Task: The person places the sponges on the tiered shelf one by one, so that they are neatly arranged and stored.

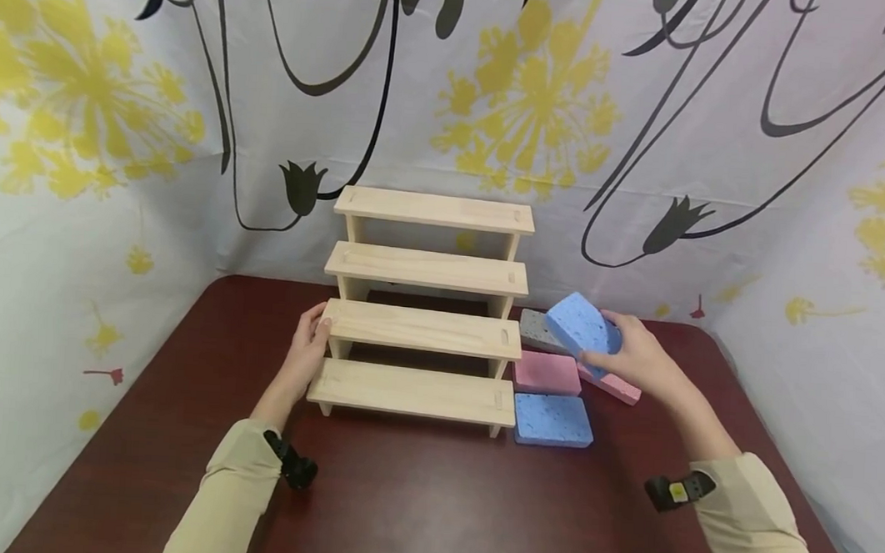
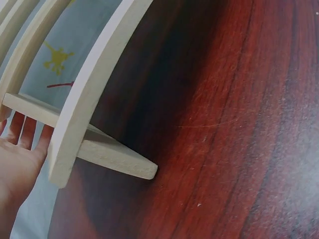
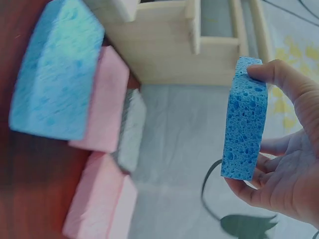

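My right hand (image 1: pixel 637 353) holds a blue sponge (image 1: pixel 578 324) above the other sponges, to the right of a wooden tiered shelf (image 1: pixel 420 330). In the right wrist view, the thumb presses one end of this sponge and fingers support the other. My left hand (image 1: pixel 308 349) touches the left side of the shelf near its second-lowest step; in the left wrist view, its fingers (image 2: pixel 27 132) look mostly straight against the wood. Beside the shelf's right side lie a second blue sponge (image 1: pixel 553 420), a pink sponge (image 1: pixel 546 373) and a grey sponge (image 1: pixel 539 330).
Another pink sponge (image 1: pixel 617 387) lies on the dark red-brown table (image 1: pixel 416 492), partly under the right hand. Patterned white cloth (image 1: pixel 450 127) hangs behind and at both sides. Each wrist wears a dark strap (image 1: pixel 679 491) with a small device.
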`<state>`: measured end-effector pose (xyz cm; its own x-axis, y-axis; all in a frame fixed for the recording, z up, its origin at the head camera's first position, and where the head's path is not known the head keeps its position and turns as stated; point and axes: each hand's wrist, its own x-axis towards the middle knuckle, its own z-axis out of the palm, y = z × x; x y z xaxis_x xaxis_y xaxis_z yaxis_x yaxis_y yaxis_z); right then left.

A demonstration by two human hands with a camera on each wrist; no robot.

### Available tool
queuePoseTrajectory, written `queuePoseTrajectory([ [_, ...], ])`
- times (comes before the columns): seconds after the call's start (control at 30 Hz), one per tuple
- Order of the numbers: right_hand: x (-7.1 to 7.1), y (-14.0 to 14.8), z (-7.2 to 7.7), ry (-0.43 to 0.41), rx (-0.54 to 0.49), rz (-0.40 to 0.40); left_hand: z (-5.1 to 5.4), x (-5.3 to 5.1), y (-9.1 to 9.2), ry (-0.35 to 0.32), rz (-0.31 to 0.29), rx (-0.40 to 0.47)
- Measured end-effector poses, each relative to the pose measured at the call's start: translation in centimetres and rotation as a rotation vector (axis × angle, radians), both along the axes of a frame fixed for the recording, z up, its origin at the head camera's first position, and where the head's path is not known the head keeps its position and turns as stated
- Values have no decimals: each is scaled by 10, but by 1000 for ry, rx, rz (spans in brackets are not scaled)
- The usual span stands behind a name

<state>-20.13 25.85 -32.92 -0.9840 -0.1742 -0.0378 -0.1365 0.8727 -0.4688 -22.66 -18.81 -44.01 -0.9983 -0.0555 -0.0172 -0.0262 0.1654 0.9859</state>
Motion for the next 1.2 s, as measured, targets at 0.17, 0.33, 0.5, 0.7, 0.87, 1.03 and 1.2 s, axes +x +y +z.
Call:
queuePoseTrajectory([
  [0.17, -13, -17, 16, 23, 24, 27, -2, -1, 1, 3, 19, 32],
  [0.33, -24, -34, 26, 44, 26, 69, -3, -1, 2, 6, 31, 33],
  [0.5, -32, -49, 33, 72, 24, 111, -3, -1, 2, 21, 34, 3],
  [0.7, -40, -64, 36, 100, 13, 141, -3, -2, 2, 35, 27, -9],
  [0.87, -46, -77, 34, 117, -6, 165, -4, 1, 1, 33, 19, -7],
  [1.03, -52, -93, 34, 142, -26, 203, -5, 2, 1, 30, 9, -9],
  [1.2, -61, -108, 37, 150, -56, 225, -6, 3, 4, 40, 14, -9],
])
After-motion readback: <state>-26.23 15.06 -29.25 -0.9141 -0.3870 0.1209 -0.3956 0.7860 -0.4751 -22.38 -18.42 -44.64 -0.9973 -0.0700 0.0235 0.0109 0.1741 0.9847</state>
